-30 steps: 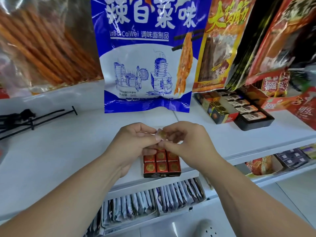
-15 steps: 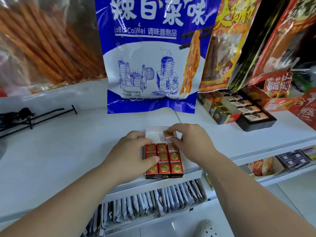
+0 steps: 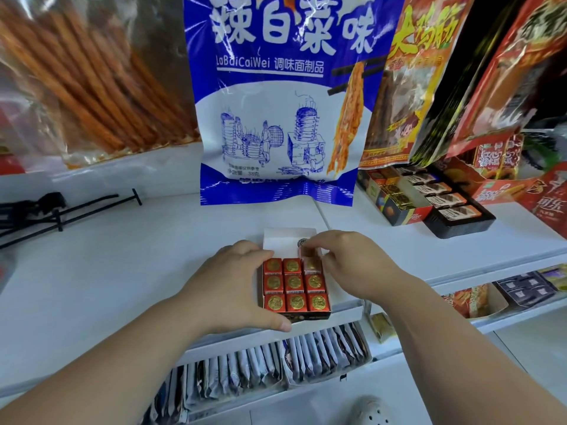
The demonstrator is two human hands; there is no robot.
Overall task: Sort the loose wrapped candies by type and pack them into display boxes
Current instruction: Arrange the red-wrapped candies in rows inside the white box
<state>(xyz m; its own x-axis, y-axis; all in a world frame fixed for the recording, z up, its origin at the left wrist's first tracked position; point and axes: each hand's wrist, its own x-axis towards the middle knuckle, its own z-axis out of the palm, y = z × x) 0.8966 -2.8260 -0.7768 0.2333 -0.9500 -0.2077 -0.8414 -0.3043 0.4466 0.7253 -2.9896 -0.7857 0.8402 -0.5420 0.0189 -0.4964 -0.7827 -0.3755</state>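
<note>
The right hand pinches one wrapped candy between thumb and fingertips. The candy is at the far right of the display box, just behind the right column of the packed candies. The left hand holds the box, with its fingers along the left wall and its thumb against the near front corner. The packed candies are red with gold discs. They lie in three rows of three and fill the near part of the box; the far part shows bare white. The box sits at the front edge of the white shelf. A blue snack bag is behind it.
</note>
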